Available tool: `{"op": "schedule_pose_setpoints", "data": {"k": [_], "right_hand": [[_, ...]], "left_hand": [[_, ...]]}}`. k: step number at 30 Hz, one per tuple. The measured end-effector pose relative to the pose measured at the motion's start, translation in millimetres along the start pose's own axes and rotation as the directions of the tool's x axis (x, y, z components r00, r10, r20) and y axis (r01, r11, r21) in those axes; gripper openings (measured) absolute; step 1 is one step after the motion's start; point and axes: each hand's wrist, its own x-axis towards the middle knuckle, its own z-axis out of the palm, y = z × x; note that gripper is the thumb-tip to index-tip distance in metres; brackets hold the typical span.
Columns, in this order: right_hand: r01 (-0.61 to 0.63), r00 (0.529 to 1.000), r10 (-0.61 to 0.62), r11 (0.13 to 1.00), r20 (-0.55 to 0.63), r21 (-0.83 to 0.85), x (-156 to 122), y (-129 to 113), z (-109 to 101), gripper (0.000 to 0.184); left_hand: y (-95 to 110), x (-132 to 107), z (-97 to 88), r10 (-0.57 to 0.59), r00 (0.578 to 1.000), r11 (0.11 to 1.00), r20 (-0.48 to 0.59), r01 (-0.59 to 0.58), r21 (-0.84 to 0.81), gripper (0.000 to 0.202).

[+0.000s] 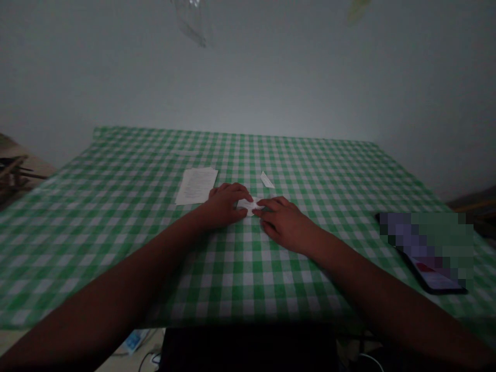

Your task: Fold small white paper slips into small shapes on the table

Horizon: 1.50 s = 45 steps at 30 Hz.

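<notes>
A small piece of white paper [248,205], apparently folded, lies flat on the tablecloth between my hands. My left hand [228,204] grips its left side, index finger at the far edge and thumb at the near edge. From the right, my right hand [282,219] has its fingertips on the paper's right end, with the fingers bent. Fingers cover part of the paper, so its exact shape is hard to make out. Just beyond, a small folded paper piece [267,180] with slanted ends rests on the cloth. Left of my left hand is a stack of printed sheets [197,185].
A green and white checked tablecloth [240,279] covers the table, which meets a pale wall [248,77]. At the right edge lies a phone [437,279], partly blurred out. A faint pale strip [186,153] is on the cloth behind the sheets. Cables show on the floor below.
</notes>
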Motion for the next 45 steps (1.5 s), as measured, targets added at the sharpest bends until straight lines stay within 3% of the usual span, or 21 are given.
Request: {"op": "schedule_pose_setpoints", "data": {"k": [35, 45], "right_hand": [[-0.071, 0.997, 0.072, 0.996, 0.005, -0.048, -2.4, -5.4, -2.3, 0.039], [-0.082, 0.997, 0.083, 0.994, 0.012, -0.070, -1.5, -5.5, -2.1, 0.041]], "left_hand": [[15.6, -1.9, -2.3, -0.070, 0.997, 0.995, -0.023, 0.071, 0.075, 0.041], [17.0, -4.4, 8.2, -0.073, 0.994, 0.990, -0.077, 0.082, 0.117, 0.034]]}}
